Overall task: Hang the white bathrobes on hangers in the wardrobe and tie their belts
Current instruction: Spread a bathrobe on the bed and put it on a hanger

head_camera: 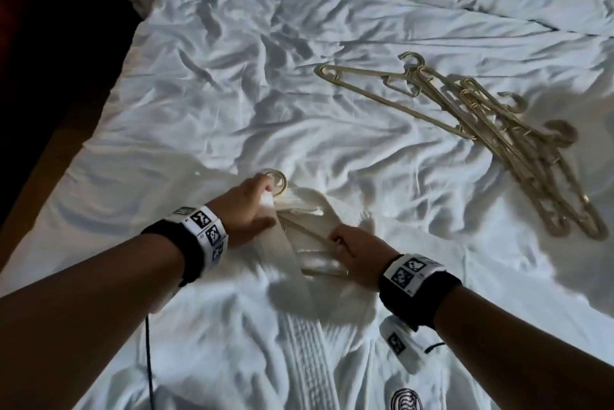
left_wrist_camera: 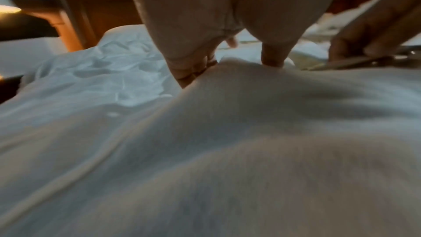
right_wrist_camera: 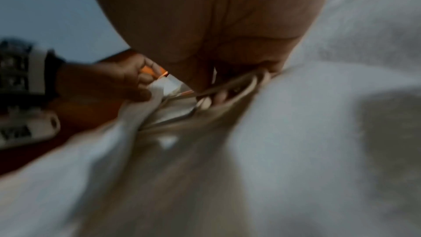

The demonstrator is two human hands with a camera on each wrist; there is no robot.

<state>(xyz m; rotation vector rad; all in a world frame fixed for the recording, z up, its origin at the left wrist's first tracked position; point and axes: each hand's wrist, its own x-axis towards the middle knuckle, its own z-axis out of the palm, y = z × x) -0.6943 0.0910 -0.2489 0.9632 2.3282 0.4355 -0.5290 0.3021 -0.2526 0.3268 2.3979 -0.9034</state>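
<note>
A white bathrobe (head_camera: 309, 353) lies flat on the bed, collar away from me. A gold hanger (head_camera: 277, 181) sits in its neck opening, hook poking out past the collar. My left hand (head_camera: 247, 207) pinches the robe's collar beside the hook. My right hand (head_camera: 357, 252) grips the hanger's arm inside the collar. In the right wrist view the right hand's fingers (right_wrist_camera: 219, 95) curl round the hanger bar (right_wrist_camera: 227, 86), and the left hand (right_wrist_camera: 114, 80) holds the fabric edge. In the left wrist view the left hand's fingers (left_wrist_camera: 193, 71) press into the robe (left_wrist_camera: 250, 132).
A pile of several gold hangers (head_camera: 498, 130) lies on the rumpled white sheet (head_camera: 232, 94) to the right. The bed's left edge (head_camera: 76, 150) drops to a dark floor. A wooden headboard and a lit lamp (left_wrist_camera: 9, 9) show in the left wrist view.
</note>
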